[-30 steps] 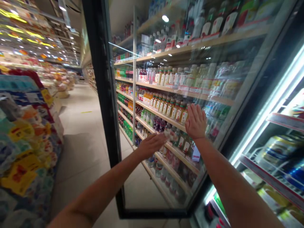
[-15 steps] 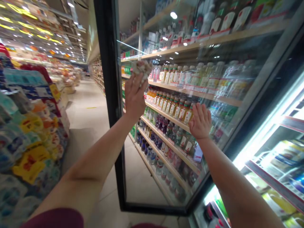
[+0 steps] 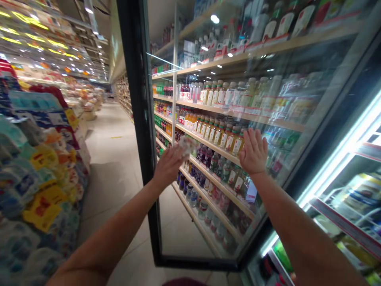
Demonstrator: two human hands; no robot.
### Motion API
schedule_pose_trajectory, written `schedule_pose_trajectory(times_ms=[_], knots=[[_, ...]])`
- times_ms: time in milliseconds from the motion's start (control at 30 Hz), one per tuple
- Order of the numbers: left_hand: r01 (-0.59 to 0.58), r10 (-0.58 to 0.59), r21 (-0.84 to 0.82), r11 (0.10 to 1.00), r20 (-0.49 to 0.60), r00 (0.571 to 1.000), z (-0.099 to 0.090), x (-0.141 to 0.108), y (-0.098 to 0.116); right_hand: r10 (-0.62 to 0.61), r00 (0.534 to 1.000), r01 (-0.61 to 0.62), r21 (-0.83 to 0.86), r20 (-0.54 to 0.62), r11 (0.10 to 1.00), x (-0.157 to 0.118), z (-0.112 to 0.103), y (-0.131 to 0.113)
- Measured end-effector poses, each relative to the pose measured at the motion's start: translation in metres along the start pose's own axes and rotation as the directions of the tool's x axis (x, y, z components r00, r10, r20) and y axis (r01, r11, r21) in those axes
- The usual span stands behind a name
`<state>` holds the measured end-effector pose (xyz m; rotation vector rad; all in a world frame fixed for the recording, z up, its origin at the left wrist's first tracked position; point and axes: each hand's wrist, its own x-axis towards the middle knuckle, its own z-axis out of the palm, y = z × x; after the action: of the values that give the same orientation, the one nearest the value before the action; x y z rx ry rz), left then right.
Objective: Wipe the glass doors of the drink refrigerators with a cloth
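Here, left hand (image 3: 168, 167) holds motion-blurred cloth (image 3: 188, 146), probably clamped between fingers and glass door (image 3: 196, 262); right hand (image 3: 254, 153) flat against same door, fingers outstretched, ungrasping.

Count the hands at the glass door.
2: the left hand, with a blurred pale cloth at its fingers, and the right hand, open, farther right. Neither is hidden; both show before the glass door.

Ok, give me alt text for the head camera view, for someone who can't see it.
A person's left hand holds a crumpled, pale cloth at an open, black-framed glass door, while the right hand rests flat against it. Rows of bottles appear within the door's frame; a brightly lit cooler stands at right, a store aisle at left.
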<state>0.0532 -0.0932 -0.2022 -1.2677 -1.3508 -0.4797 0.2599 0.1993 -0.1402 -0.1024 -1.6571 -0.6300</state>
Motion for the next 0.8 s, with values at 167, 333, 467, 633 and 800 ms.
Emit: schedule_pose_trajectory(times_ms=[167,333,467,633,800], knots=[[0.156,-0.134,0.07,0.985,-0.256,0.957,-0.014,0.127,-0.101,0.003,1.0,-0.003,-0.004,-0.011,1.0,0.001,0.002,-0.001],[0.201,-0.194,-0.001,0.98,-0.264,0.945,-0.012,0.202,-0.136,-0.002,1.0,0.002,0.003,-0.016,1.0,0.0,0.002,-0.001],[0.187,-0.191,-0.039,0.981,-0.259,0.947,0.002,0.191,-0.08,-0.001,1.0,0.001,0.0,-0.022,1.0,-0.001,0.002,0.0],[-0.143,0.137,-0.046,0.989,-0.114,0.984,0.009,0.146,-0.021,-0.005,1.0,0.005,-0.013,-0.019,1.0,0.001,0.001,0.0],[-0.312,0.312,-0.088,0.946,-0.013,0.95,-0.005,0.145,-0.042,0.008,1.0,-0.007,-0.007,0.015,1.0,-0.002,0.001,0.001]])
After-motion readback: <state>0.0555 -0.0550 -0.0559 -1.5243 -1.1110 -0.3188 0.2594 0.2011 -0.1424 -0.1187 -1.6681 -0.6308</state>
